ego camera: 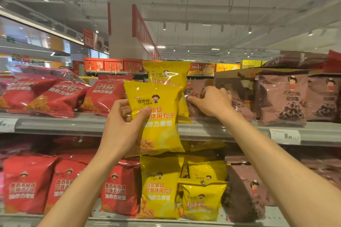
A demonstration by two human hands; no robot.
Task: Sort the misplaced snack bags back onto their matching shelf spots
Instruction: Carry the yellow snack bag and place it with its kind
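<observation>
- Yellow snack bag [156, 116]: held upright in front of the upper shelf edge [55, 125], off the shelf, label facing the camera. Judged to be the item in hand for re-shelving.
- Left hand [121, 125]: grasps that bag at its left side, thumb across the front panel, fingers behind. The grip is closed on the bag and carries its weight.
- Second yellow bag [166, 75]: stands on the upper shelf directly behind the held one, marking the yellow slot between red and brown stock.
- Right hand [210, 101]: reaches onto the upper shelf, fingers curled over a brown bag [195, 94] just beside the yellow slot. Judged to be pushing or holding it aside to make room; whether it truly pinches the film cannot be told for certain.
- Red bags [60, 96]: lie tilted on the upper shelf to the left.
- Brown bags [282, 97]: stand to the right, next to a cardboard carton [230, 79].
- Lower shelf: same colour order, red, yellow [158, 186], brown.
- Price tag [285, 136]: fixed on the rail at right.
</observation>
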